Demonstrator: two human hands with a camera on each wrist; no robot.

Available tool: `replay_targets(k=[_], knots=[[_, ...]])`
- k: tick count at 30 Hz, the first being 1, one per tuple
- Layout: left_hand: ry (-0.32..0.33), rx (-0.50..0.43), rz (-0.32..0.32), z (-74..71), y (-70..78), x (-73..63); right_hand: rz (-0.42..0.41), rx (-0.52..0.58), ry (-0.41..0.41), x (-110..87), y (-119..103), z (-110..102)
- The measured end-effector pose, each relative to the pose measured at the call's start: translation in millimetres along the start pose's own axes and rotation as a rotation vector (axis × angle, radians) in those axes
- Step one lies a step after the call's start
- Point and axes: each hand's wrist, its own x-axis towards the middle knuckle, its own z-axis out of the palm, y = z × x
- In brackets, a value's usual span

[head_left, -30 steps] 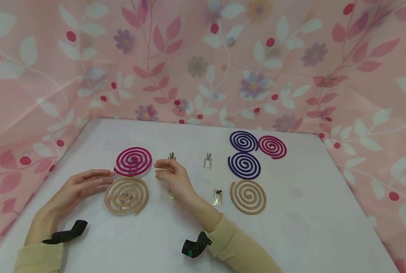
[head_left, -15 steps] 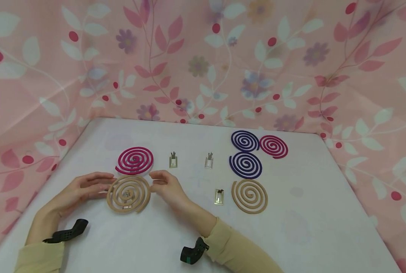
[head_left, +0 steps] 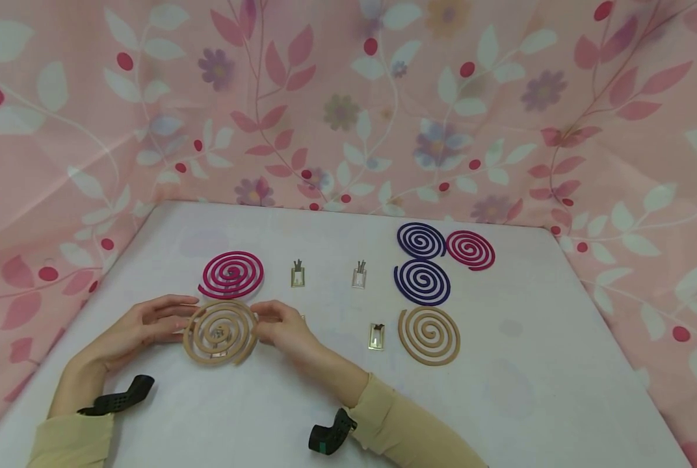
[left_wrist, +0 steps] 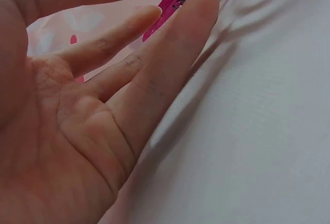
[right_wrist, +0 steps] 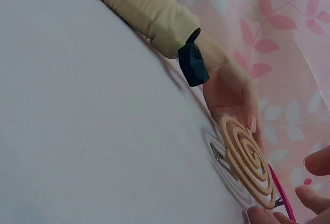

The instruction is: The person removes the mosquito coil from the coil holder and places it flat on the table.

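A tan mosquito coil (head_left: 218, 332) rests flat on a small metal stand (right_wrist: 221, 160), raised off the white table. My left hand (head_left: 152, 326) is at its left rim, fingers loosely extended and spread in the left wrist view. From the other side my right hand (head_left: 287, 330) reaches the right rim, fingertips right at the edge; the right wrist view shows its thumb and fingers apart around that edge. Just behind lies a magenta coil (head_left: 231, 274), also on a stand. Another metal stand is mostly hidden behind my right hand.
Three metal stands are exposed: two at the back, a brass one (head_left: 298, 275) and a silver one (head_left: 359, 277), and one nearer (head_left: 376, 337). To the right lie two dark blue coils (head_left: 422, 283), a magenta coil (head_left: 470, 250) and a tan coil (head_left: 429, 335). A floral curtain (head_left: 348, 110) hangs behind.
My right hand has moved left and down, from above the brass stands to the tan coil's right rim. The left hand has stayed at the left rim with a slight shift.
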Motion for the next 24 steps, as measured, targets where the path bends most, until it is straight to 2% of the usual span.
replay_targets(k=[14, 24], knots=[[0.038, 0.047, -0.039, 5.2, 2.7, 0.9, 0.04, 0.096, -0.055, 3.0, 3.5, -0.7], [0.013, 0.042, -0.037, 3.6, 1.2, 1.0, 0.068, 0.14, -0.055, 4.4, 4.9, 0.8]])
